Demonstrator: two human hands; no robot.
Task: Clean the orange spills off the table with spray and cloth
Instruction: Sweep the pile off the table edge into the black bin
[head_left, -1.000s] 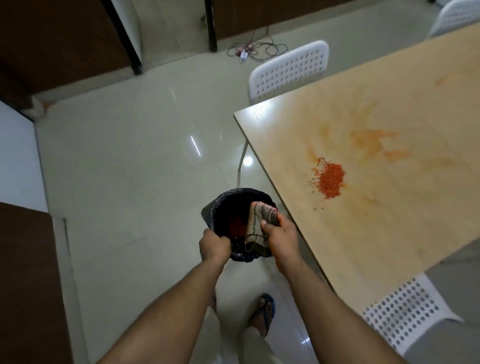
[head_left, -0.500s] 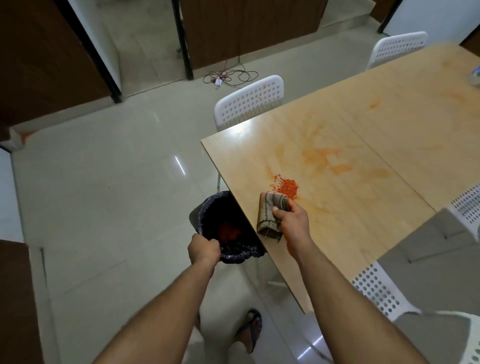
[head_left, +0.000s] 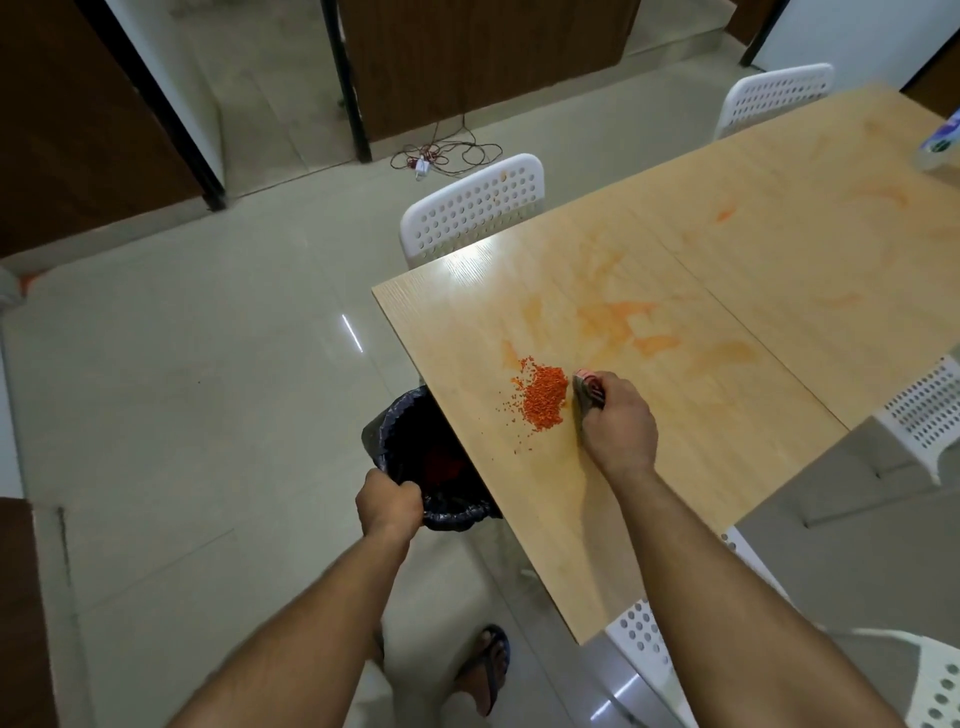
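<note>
A pile of orange grains (head_left: 543, 397) lies on the light wooden table (head_left: 727, 291) near its left edge, with pale orange smears (head_left: 623, 322) beyond it. My right hand (head_left: 618, 428) grips a folded grey cloth (head_left: 587, 392) and sets it on the table just right of the pile. My left hand (head_left: 389, 506) grips the rim of a black-lined bin (head_left: 431, 462) held just below the table's left edge; orange bits show inside it. A spray bottle (head_left: 943, 143) stands at the far right edge of the view, partly cut off.
White perforated chairs stand at the table's far end (head_left: 472, 208), far right (head_left: 774, 96), right side (head_left: 924, 410) and near me (head_left: 644, 644). A tangle of cable (head_left: 441, 153) lies on the tiled floor. My sandalled foot (head_left: 488, 670) is below the bin.
My right hand lifted the cloth out of the bin and brought it onto the table beside the orange pile. My left hand keeps its hold on the bin, which is now tucked under the table edge.
</note>
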